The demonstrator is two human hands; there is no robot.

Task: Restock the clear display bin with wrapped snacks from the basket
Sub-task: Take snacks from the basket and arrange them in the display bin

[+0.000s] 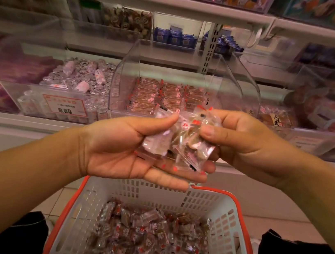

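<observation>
1. Head view: shelving (pixel 117 139) fills the upper half, its white front edge running across just behind the hands; neighbouring bins stand close on both sides of the clear display bin (pixel 124 73).
2. Clear display bin: centred on the shelf, its open top and curved front face the person; neat rows of wrapped snacks sit at its back, with bare room in front of them.
3. Basket (pixel 176 195): white mesh with an orange-red rim, below the hands, holding a loose heap of wrapped snacks; its far rim lies just under the left fingers.
4. Left hand (pixel 128 151): palm up, grip curled around a bunch of wrapped snacks (pixel 173 142), held above the basket and before the bin.
5. Right hand (pixel 240 139): grip pinching the same bunch from the right.
</observation>
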